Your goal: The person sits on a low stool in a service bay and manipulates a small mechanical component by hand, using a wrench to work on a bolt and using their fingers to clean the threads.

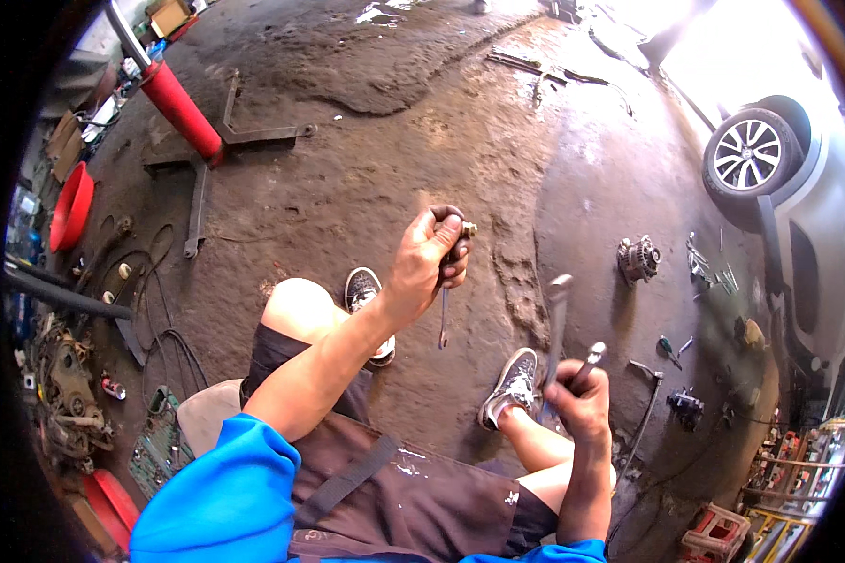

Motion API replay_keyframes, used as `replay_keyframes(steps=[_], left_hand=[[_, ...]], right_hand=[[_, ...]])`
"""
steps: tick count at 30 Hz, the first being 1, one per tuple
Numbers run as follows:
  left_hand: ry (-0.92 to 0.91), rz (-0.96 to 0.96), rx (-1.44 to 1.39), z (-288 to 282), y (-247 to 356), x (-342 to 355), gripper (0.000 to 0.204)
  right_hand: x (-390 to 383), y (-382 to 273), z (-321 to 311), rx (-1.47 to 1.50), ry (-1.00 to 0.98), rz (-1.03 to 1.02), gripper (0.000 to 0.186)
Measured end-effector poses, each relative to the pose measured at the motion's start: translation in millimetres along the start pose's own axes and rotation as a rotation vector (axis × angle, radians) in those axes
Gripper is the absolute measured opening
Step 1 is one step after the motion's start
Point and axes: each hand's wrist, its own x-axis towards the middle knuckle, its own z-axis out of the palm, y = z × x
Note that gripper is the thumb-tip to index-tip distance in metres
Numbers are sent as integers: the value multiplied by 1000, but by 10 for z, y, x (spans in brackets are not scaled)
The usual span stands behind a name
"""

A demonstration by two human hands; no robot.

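Observation:
My left hand (434, 251) is raised near the middle, fingers wrapped round a small metal fitting (468, 228); a thin steel tool (443, 324) hangs below it, apparently in the same grip. Lower right, my right hand (577, 403) is closed on metal wrenches: one short ring end (594, 353) sticks up from the fist, and a longer, motion-blurred one (558, 300) rises beside it. The two hands are apart.
Red post stand (180, 108) upper left; car with alloy wheel (746, 155) at right; alternator (637, 260) and scattered tools (667, 349) on the stained floor (394, 159); hoses (66, 296), green tool case (158, 446), red basin (69, 206) at left; red crate (714, 535) lower right.

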Motion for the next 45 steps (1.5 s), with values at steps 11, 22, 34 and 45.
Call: replay_keyframes(steps=[11, 22, 34, 45], left_hand=[[-243, 121, 518, 431, -352, -200, 20], [-282, 246, 728, 436, -368, -270, 24], [-227, 279, 825, 415, -399, -312, 22], [-156, 137, 568, 434, -360, -283, 14]], right_hand=[[557, -241, 550, 11, 454, -570, 13], [618, -160, 496, -331, 480, -661, 13], [562, -190, 518, -475, 395, -545, 14], [570, 88, 596, -722, 394, -1041, 30]])
